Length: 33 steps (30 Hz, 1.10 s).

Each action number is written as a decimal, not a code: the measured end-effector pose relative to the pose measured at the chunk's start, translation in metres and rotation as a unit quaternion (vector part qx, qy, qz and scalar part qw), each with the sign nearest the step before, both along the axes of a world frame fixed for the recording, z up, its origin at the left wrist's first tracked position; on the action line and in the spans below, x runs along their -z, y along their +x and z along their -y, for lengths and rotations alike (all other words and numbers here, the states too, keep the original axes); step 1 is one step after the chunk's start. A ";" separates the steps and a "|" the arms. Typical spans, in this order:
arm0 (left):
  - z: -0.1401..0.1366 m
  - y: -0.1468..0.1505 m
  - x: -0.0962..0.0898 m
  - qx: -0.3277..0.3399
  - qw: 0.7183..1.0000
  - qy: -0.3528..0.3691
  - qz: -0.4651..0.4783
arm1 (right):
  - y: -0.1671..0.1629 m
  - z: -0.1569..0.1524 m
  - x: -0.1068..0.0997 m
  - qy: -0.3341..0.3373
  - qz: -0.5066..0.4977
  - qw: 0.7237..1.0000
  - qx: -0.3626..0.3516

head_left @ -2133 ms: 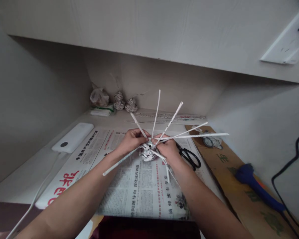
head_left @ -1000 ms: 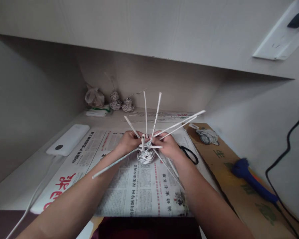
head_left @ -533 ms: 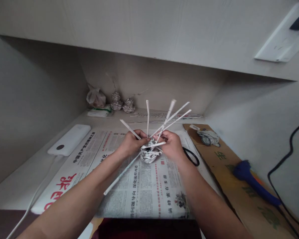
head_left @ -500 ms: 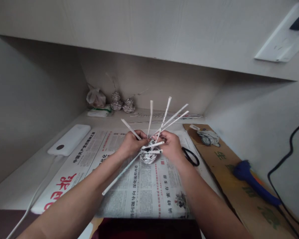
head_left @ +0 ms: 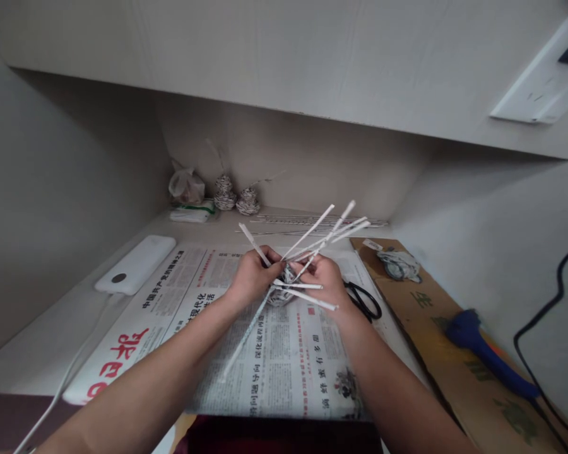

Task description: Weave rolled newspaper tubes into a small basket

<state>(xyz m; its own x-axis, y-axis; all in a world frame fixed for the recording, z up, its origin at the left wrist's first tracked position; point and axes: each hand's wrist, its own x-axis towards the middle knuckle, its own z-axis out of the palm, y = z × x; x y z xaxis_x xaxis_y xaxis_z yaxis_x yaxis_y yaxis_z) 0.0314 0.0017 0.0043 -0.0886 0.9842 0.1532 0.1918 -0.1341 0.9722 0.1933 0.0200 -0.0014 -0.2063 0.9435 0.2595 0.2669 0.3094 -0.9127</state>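
Between my hands is a small round piece woven from rolled newspaper, low over the newspaper sheets. Several white paper sticks fan out from it, most toward the back right, two toward my right wrist. One longer stick slants down to the near left. My left hand is closed on the left side of the woven piece, thumb on top. My right hand is closed at its right side, fingers among the sticks. The fingertips partly hide the weave.
Two gourd-shaped woven pieces and a plastic bag stand at the back left. Thin paper sticks lie along the back. A white power bank is at left. Right are black-handled scissors, cardboard and a blue glue gun.
The paper sticks have swung to the right, and the long near stick's end has moved right as well. Both hands keep their hold on the woven piece. The view has shifted slightly.
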 end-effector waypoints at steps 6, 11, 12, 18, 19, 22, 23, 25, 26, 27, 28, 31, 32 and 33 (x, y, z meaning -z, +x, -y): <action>0.001 0.004 0.002 0.033 0.997 -0.027 0.060 | -0.004 0.009 -0.003 0.094 0.051 0.991 0.075; -0.001 0.006 0.004 0.035 0.988 -0.063 0.138 | -0.004 0.010 -0.006 0.098 0.053 0.991 0.070; -0.002 0.007 0.005 0.035 0.985 -0.066 0.154 | -0.005 0.009 -0.005 0.088 0.037 0.992 0.080; 0.000 0.017 0.010 0.025 0.973 -0.049 0.226 | -0.006 0.003 0.001 0.028 -0.093 0.992 0.085; 0.000 0.017 0.010 0.027 0.973 -0.045 0.224 | -0.006 0.002 0.001 0.011 -0.111 0.990 0.083; 0.001 0.018 0.012 0.039 0.978 -0.021 0.206 | -0.007 0.000 0.000 -0.038 -0.173 0.981 0.083; 0.001 0.017 0.012 0.045 0.980 -0.010 0.193 | -0.007 0.000 -0.001 -0.052 -0.195 0.976 0.081; 0.001 0.016 0.011 0.050 0.985 0.013 0.164 | -0.007 0.001 -0.004 -0.083 -0.240 0.964 0.071; 0.002 0.015 0.010 0.049 0.988 0.024 0.147 | -0.007 0.001 -0.005 -0.101 -0.260 0.958 0.066; 0.002 0.014 0.008 0.048 0.990 0.032 0.130 | -0.007 0.001 -0.007 -0.120 -0.274 0.952 0.060; 0.003 0.014 0.007 0.048 0.992 0.037 0.115 | -0.007 0.001 -0.008 -0.135 -0.284 0.948 0.056; 0.005 0.012 0.002 0.065 0.993 0.044 0.091 | -0.005 0.000 -0.009 -0.158 -0.301 0.939 0.045; 0.006 0.011 0.001 0.074 0.992 0.045 0.090 | -0.005 -0.001 -0.009 -0.153 -0.298 0.941 0.036; 0.006 0.011 0.001 0.081 0.991 0.046 0.092 | -0.005 -0.002 -0.008 -0.147 -0.293 0.944 0.028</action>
